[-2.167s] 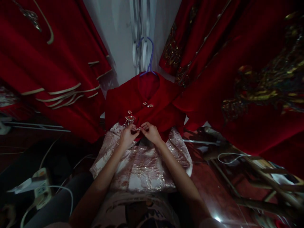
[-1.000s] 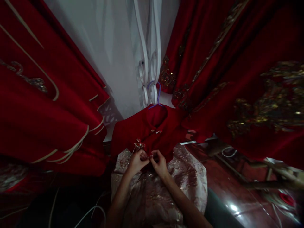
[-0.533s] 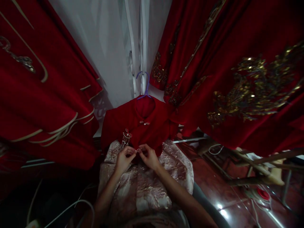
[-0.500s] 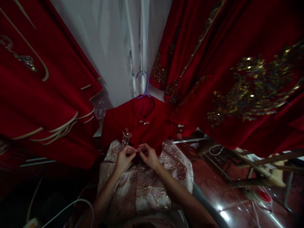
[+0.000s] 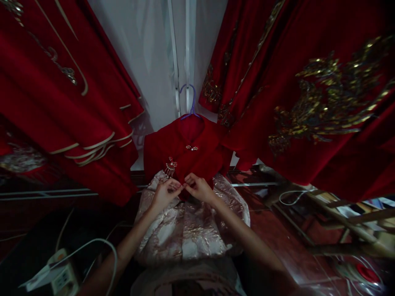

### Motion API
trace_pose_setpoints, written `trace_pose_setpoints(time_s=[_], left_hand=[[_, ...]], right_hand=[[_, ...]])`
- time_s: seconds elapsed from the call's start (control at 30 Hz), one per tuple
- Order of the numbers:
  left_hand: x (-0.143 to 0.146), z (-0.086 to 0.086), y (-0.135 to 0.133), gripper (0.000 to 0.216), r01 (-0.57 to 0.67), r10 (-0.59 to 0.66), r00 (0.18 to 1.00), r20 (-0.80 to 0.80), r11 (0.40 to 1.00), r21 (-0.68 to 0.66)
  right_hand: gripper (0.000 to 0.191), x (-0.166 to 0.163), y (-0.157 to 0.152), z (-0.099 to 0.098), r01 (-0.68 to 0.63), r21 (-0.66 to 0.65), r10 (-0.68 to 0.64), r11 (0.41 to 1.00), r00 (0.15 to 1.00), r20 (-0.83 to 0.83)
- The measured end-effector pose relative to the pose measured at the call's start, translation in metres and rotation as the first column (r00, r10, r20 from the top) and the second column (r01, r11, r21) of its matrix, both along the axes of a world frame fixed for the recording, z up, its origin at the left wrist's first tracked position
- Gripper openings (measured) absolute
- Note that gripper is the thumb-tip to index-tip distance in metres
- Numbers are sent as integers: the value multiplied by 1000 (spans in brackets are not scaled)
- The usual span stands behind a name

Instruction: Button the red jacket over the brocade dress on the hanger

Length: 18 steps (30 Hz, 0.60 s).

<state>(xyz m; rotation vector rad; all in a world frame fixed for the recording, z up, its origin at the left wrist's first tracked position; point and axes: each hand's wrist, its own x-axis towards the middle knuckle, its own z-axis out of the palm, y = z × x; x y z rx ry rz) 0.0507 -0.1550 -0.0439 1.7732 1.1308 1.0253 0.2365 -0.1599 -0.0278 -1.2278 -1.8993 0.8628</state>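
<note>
A short red jacket hangs on a purple hanger in front of me. It has a jewelled clasp below the collar and a dangling beaded brooch on its left side in view. My left hand pinches the jacket at the lower front, thumb and finger pressed together. Close beside it, my right hand pinches the same spot. The fingertips nearly meet, and any small fastening between them is hidden. Beneath the jacket spreads a shiny pale-pink skirt.
Red garments with pale piping hang at the left; a red garment with gold sequins hangs at the right. A power strip with a white cable lies at lower left. A wooden frame stands on the tiled floor at right.
The view has shifted, so the hanging garments on the left sit further right and more of the power strip shows. Both hands keep pinching at the jacket's lower front, with slightly altered finger positions.
</note>
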Motion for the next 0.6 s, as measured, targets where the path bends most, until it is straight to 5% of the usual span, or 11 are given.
trace_pose_setpoints(time_s=[0.37, 0.6], left_hand=[[-18, 4, 1, 22, 22, -19, 999, 51, 998, -63], [-30, -12, 8, 22, -41, 40, 996, -85, 999, -13]], right_hand=[[16, -14, -14, 6, -46, 15, 47, 999, 987, -151], [38, -22, -10, -26, -82, 67, 81, 994, 997, 20]])
